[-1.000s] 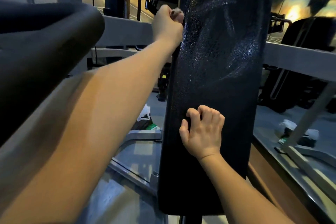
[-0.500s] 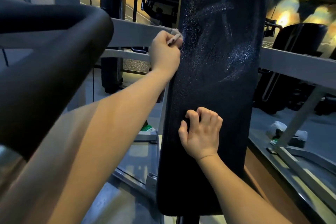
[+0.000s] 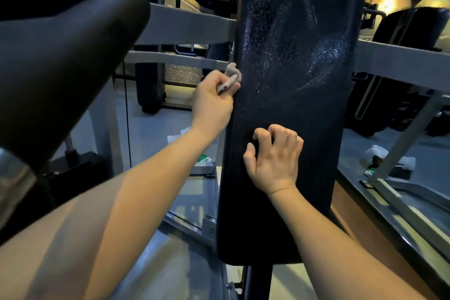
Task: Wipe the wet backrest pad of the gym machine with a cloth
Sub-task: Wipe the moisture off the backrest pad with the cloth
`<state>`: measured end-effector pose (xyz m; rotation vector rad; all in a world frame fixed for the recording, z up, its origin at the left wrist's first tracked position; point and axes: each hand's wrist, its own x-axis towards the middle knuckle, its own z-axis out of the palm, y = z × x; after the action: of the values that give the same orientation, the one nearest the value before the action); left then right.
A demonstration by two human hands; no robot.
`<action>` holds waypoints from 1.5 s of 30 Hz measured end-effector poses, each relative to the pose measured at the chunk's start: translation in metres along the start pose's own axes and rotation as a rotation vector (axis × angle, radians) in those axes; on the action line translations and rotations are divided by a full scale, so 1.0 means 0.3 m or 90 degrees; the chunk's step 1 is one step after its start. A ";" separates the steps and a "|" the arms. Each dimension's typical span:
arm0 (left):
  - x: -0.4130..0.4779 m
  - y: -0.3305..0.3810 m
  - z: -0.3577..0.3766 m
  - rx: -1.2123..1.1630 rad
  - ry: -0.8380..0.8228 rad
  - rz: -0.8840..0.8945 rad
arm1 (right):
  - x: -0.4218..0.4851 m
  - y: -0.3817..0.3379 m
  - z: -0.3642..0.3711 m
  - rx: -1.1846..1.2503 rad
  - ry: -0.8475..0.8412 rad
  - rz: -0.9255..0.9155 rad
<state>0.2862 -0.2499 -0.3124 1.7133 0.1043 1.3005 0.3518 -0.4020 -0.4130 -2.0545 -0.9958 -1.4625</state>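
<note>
Your left fingers curl tight round crumpled grey-beige cloth; wad touches left edge of backrest pad. Left hand shows its back, arm reaching up from lower left. Your right fingers bent claw-like, holding nothing, tips on pad's lower middle; right hand knuckles up. Pad: tall, black, pebbled, upright, rounded lower corners, droplets and streaks glistening across upper half.

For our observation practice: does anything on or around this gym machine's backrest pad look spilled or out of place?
The backrest pad is wet: its upper half glistens with droplets and smeared streaks. The left hand holds the bunched cloth at its left edge. Crumpled white scraps lie on the floor.
</note>
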 end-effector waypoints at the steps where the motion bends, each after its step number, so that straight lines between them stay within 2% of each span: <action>1: -0.066 -0.020 -0.006 0.000 -0.004 -0.010 | 0.000 0.000 0.000 0.000 -0.003 0.001; 5: -0.283 -0.082 -0.038 -0.015 -0.021 -0.075 | -0.002 0.002 0.001 0.000 -0.007 0.000; 12: -0.562 -0.138 -0.084 0.054 -0.043 -0.163 | 0.003 0.003 -0.017 -0.008 -0.040 0.005; 15: -0.518 -0.085 -0.121 0.101 -0.097 -0.219 | 0.004 0.002 -0.040 -0.003 -0.095 0.010; 17: -0.452 -0.028 -0.147 0.120 -0.094 -0.274 | 0.018 -0.004 -0.072 0.020 -0.170 0.031; 19: -0.407 0.035 -0.163 0.032 -0.076 -0.318 | 0.039 -0.007 -0.119 0.047 -0.248 0.049; 21: -0.400 0.102 -0.161 -0.151 -0.090 -0.386 | 0.052 0.000 -0.189 0.111 -0.302 0.070; 23: -0.419 0.149 -0.151 -0.306 -0.148 -0.439 | 0.049 0.013 -0.271 0.210 -0.347 0.107; 26: -0.446 0.187 -0.119 -0.374 -0.231 -0.469 | 0.012 0.014 -0.357 0.373 -0.443 0.196; 29: -0.464 0.207 -0.076 -0.387 -0.283 -0.491 | -0.039 0.027 -0.441 0.637 -0.483 0.433; 31: -0.481 0.222 -0.042 -0.350 -0.342 -0.483 | -0.100 0.059 -0.483 0.681 -0.463 0.428; 33: -0.511 0.230 -0.001 -0.290 -0.375 -0.486 | -0.157 0.091 -0.508 0.677 -0.392 0.439; 37: -0.558 0.224 0.107 -0.086 -0.352 -0.438 | -0.208 0.155 -0.524 0.689 -0.327 0.535; 42: -0.539 0.263 0.249 0.212 -0.400 -0.198 | -0.228 0.234 -0.551 0.695 -0.288 0.637; 45: -0.511 0.261 0.318 0.359 -0.429 -0.012 | -0.247 0.296 -0.534 0.680 -0.228 0.723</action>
<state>0.2603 -0.4383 -0.3633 2.5417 0.0956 0.6419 0.3047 -0.5937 -0.4200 -1.5085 -0.3545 0.0720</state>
